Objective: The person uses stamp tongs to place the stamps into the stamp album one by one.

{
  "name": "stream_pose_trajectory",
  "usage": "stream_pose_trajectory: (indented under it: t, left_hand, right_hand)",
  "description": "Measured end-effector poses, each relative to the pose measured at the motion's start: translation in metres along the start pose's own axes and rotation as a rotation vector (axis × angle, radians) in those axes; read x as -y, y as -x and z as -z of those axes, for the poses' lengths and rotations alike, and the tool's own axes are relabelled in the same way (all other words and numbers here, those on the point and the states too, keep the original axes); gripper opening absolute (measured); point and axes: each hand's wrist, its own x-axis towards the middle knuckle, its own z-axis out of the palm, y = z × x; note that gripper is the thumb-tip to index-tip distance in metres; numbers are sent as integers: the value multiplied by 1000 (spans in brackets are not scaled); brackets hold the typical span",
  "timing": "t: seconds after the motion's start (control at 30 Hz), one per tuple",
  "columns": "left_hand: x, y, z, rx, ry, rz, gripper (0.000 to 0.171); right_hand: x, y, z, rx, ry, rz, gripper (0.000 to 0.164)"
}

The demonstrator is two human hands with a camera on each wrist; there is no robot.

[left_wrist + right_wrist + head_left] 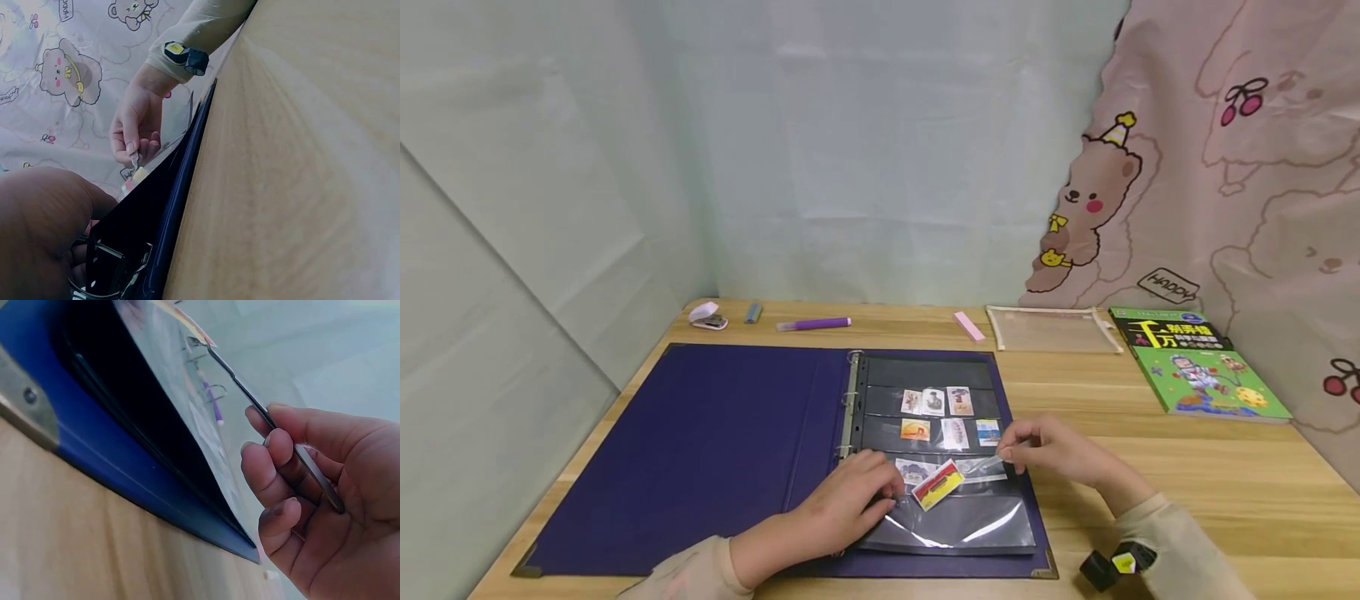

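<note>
My right hand (1048, 450) pinches slim metal tweezers (250, 394), whose tips meet a red and yellow stamp (938, 485). The stamp lies slantwise over the lower pockets of a black stamp page (955, 521) in an open blue ring binder (700, 433). At the page's left side, my left hand (850, 496) has its thumb and bent fingers by a clear pocket edge, left of the stamp. Whether they pinch the film cannot be made out; in the left wrist view those fingertips are mostly hidden. Several stamps (933, 402) sit in the pockets above.
Behind the binder lie a stapler (706, 316), a small blue-grey block (753, 312), a purple marker (820, 323), a pink strip (969, 326) and a mesh zip pouch (1052, 330). A green book (1210, 379) is at the right, against the curtain.
</note>
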Motion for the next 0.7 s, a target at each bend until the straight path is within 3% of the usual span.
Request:
stream_pose_trajectory:
  t: [0.33,0.7]
  left_hand:
    - [0,0,-1,-25,-12,-22,10]
    - [0,0,-1,-18,-5,-10,10]
  right_hand:
    - [-3,1,-3,40,6,79,14]
    - [2,-1,5,165,48,21,13]
